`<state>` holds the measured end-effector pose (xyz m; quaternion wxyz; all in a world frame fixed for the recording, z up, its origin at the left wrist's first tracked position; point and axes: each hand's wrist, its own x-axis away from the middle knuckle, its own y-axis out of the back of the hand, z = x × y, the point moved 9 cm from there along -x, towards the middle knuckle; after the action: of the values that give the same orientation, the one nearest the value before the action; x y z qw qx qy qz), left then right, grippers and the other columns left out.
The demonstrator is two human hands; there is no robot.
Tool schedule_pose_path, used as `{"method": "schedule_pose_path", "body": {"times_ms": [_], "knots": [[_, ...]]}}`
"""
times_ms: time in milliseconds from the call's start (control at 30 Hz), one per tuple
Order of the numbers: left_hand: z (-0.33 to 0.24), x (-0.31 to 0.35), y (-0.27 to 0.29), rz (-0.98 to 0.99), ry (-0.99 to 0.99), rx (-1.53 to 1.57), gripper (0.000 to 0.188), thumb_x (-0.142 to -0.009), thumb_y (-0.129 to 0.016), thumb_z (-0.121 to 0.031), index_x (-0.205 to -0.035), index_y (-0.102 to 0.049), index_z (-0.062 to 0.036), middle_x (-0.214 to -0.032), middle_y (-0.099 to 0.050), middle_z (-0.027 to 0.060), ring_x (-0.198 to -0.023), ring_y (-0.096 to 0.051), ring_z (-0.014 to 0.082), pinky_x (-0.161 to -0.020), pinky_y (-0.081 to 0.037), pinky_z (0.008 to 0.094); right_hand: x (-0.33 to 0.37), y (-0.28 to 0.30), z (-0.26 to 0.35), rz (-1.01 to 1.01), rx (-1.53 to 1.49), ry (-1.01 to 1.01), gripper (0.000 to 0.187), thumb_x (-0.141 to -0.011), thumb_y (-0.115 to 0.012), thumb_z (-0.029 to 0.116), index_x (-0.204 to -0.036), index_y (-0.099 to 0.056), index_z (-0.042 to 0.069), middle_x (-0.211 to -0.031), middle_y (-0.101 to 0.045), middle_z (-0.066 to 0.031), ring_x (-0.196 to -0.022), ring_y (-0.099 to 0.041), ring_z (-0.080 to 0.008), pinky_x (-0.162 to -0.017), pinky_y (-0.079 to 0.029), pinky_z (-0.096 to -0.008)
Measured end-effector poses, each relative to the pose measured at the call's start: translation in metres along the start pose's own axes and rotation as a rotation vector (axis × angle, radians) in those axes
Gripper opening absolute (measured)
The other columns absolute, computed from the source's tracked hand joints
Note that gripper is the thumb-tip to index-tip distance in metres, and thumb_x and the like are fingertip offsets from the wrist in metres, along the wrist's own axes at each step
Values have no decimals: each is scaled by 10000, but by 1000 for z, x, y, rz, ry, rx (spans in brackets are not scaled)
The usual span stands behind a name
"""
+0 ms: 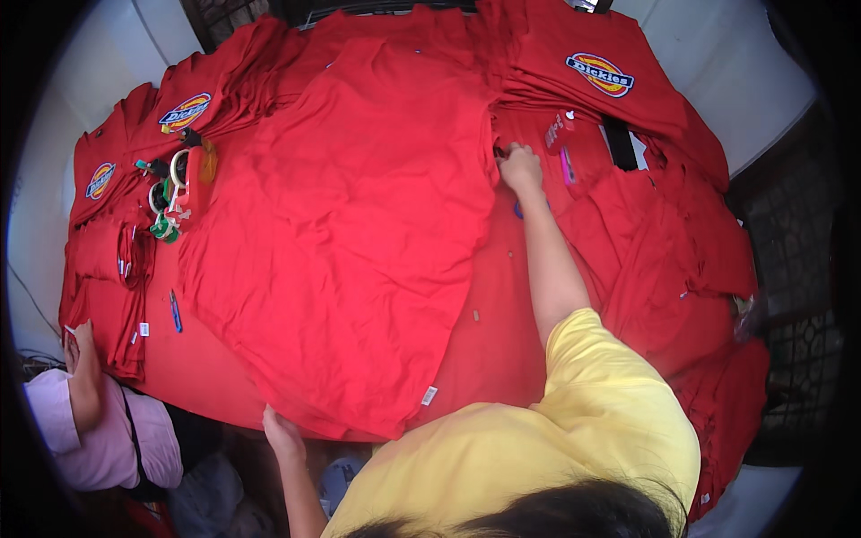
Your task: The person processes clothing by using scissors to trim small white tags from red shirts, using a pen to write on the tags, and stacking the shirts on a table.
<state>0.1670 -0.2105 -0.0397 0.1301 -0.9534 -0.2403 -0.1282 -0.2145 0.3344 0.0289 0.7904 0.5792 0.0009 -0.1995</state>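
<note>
At the right edge of the spread red garment (350, 233): my right hand (521, 168) is touching the cloth, its fingers curling together in a narrow bunch; I cannot tell whether they are pinching it.
Near hem: my left hand (283, 436) is resting against the garment's lower left edge, its fingers lying close together rather than spreading wide; too little of its grip is showing for me to tell whether it is holding the fabric.
Middle of the table: the garment is lying wrinkled across the red tabletop (507, 359), between my two hands, and a white label (429, 395) is showing at its near right corner.
Beyond my right hand: a pink pen (567, 167) and a small red box (560, 132) are lying to its right.
Left of the garment: a blue cutter (176, 311) is lying on the tabletop, and a cluster of tape rolls (179, 169) is standing farther back.
Far left: folded red clothes (106, 253) are lying in a stack, and a co-worker's hand (81, 341) is resting near their outer edge.
Right side: more red cloth (659, 242) is lying in a loose heap.
</note>
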Motion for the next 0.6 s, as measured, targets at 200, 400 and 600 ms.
{"method": "schedule_pose_path", "body": {"times_ms": [200, 400, 600], "knots": [[31, 6, -9, -41, 176, 26, 658, -956, -446, -500, -1392, -359, -15, -1397, -446, 118, -1273, -442, 263, -1069, -342, 416, 5, 18, 12, -150, 108, 115, 252, -820, -553, 98, -1055, -543, 7, -1068, -561, -240, -1001, -565, -423, -814, -497, -500], [30, 9, -26, 77, 168, -168, 512, -953, -541, -366, -1301, -436, -5, -1290, -518, 120, -1185, -508, 229, -1019, -392, 405, 9, 58, -48, -199, 189, -74, 364, -865, -574, 312, -1063, -605, 8, -1099, -575, -221, -1032, -574, -392, -862, -474, -476], [-10, 20, -74, 90, 66, 12, 508, -893, -587, -133, -1335, -397, 29, -1279, -519, 149, -1183, -503, 261, -1023, -387, 388, -12, -38, 16, 203, -715, -247, 859, -863, -411, 701, -1277, -518, -44, -1363, -458, -243, -1273, -449, -258, -1045, -351, -399]]}}
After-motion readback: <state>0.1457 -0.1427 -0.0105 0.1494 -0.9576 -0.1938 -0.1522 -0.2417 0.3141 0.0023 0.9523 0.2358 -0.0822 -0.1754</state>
